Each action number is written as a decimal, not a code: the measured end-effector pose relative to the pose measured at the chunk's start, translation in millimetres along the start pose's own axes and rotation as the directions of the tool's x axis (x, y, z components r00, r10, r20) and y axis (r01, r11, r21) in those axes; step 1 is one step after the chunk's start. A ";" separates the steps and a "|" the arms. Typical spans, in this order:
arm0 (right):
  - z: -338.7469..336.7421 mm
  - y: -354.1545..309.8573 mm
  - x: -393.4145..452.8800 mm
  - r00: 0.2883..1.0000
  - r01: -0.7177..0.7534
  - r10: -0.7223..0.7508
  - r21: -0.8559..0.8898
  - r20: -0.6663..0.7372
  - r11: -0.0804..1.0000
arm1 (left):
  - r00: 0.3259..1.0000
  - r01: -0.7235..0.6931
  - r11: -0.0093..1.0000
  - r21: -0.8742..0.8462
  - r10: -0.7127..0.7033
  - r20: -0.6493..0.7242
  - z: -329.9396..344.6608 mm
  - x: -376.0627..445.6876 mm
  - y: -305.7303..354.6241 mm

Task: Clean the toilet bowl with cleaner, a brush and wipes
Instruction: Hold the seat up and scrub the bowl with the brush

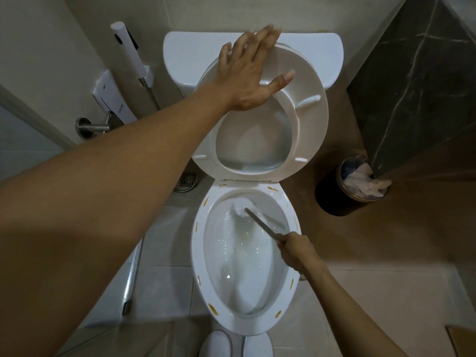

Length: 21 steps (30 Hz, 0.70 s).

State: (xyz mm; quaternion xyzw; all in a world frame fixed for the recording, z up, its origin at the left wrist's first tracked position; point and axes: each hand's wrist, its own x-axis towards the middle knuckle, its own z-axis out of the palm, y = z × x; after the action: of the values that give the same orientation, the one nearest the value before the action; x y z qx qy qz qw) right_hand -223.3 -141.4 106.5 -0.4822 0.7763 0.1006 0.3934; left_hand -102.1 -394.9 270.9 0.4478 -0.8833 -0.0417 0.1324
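The white toilet bowl point(199, 243) lies below me with yellow-brown marks dotted around its rim. Its seat point(307, 119) and lid are raised against the cistern point(185, 52). My left hand point(247, 73) rests flat on the upper edge of the raised seat, fingers spread, holding nothing. My right hand point(298, 249) grips the grey handle of the toilet brush point(260, 222). The brush's white bristle head point(239, 206) presses against the inner back wall of the bowl, above the water. No cleaner bottle or wipes can be seen.
A black bin point(342, 194) with crumpled paper stands right of the toilet beside a dark marble wall point(417, 81). On the left wall hang a bidet sprayer point(128, 52), a white dispenser point(110, 96) and a metal holder point(87, 126). A floor drain point(186, 180) sits left of the bowl.
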 end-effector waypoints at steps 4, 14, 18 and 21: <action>-7.0 16.6 -3.8 0.982 -0.187 0.187 0.052 -0.001 0.981 | 1.000 -0.007 1.000 0.006 0.007 -0.003 0.9 -0.7 -0.2; 0.6 -19.7 3.8 1.000 -0.009 0.009 0.071 0.002 0.997 | 1.000 -0.013 1.000 0.012 0.013 -0.001 -0.6 -0.4 -0.2; -13.8 15.4 8.9 0.991 -0.130 0.132 0.044 -0.032 0.991 | 1.000 -0.019 1.000 0.013 0.019 -0.008 0.5 -0.4 -1.6; -26.4 34.1 6.9 0.990 -0.137 0.138 -0.018 0.037 0.990 | 1.000 -0.016 1.000 0.009 0.016 -0.009 0.8 -0.9 -2.1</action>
State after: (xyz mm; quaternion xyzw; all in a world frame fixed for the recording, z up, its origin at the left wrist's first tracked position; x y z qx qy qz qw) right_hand -266.6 -142.6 111.7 -0.4286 0.7991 0.1427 0.3967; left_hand -100.2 -395.5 269.5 0.4416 -0.8864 -0.0347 0.1346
